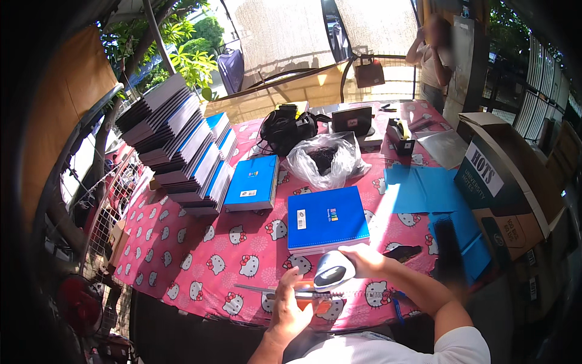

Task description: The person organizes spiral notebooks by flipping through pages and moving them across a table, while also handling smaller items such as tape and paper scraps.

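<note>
My left hand (290, 312) grips a thin stack of sheets (262, 290), seen nearly edge-on, low over the near side of the table. Bits of orange show beside its fingers; what they belong to is unclear. My right hand (364, 261) is closed around a rounded white-and-dark hand tool (333, 272), just above the right end of the stack. A thin spiral coil (361, 295) stretches rightward from that end. Just beyond my hands lies a pile of blue-covered notebooks (327, 218).
Tall stacks of notebooks (185, 151) stand at the left beside a lower blue pile (251, 182). Farther back are a plastic bag (327, 161), a black bag (285, 130) and a tape dispenser (400, 136). Blue sheets (424, 188) and a cardboard box (503, 182) occupy the right. A person (435, 60) stands behind.
</note>
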The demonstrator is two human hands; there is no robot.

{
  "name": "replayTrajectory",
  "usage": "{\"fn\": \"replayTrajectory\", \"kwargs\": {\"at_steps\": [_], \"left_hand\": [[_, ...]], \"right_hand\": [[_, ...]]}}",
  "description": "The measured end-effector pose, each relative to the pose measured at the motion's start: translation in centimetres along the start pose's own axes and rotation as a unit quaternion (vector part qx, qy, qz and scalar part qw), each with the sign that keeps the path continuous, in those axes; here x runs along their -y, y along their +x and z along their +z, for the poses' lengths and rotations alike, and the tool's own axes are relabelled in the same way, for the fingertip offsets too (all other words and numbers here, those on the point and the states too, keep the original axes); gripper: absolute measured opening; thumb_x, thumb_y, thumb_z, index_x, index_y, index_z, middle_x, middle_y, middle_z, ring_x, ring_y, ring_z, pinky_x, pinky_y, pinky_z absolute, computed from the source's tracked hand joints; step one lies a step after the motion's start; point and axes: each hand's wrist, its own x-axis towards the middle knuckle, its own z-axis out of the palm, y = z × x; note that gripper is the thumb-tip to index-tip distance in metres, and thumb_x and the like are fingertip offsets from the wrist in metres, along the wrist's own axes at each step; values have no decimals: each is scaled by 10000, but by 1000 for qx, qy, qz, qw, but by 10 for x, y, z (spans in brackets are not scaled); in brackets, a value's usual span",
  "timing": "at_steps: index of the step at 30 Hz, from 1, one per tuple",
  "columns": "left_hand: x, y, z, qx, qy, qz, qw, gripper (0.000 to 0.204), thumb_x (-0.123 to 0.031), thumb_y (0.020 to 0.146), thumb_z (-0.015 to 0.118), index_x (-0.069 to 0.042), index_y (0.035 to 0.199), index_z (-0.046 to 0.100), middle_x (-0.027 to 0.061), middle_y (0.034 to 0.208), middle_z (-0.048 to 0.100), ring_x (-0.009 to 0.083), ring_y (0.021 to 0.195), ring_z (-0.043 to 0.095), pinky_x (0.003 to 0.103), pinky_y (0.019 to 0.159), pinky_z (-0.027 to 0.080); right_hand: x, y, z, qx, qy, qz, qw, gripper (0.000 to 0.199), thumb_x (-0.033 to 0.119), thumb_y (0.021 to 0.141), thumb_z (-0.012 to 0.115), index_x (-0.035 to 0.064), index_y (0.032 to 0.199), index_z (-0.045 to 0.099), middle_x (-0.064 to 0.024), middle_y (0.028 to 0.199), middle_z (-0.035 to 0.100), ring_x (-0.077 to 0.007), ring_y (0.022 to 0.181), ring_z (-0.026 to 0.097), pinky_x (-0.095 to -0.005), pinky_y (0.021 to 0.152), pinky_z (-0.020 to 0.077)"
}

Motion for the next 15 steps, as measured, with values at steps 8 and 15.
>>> {"fn": "replayTrajectory", "kwargs": {"at_steps": [8,15], "left_hand": [[6,-5,-26,-95,180,-15,979,407,-192,542,870,-80,873,663,113,1137,578,343,1144,480,508,1013,324],[20,-6,-31,-100,146,-47,983,478,-241,560,876,-64,936,639,72,921,620,297,967,529,407,870,416]], "right_hand": [[3,19,5,-35,-6,52,998,560,175,655,808,44,1152,588,-100,1001,675,-202,916,642,-330,807,514],[13,41,11,-51,5,67,996,517,217,651,794,-21,1062,589,-194,886,668,-249,796,682,-344,716,525]]}}
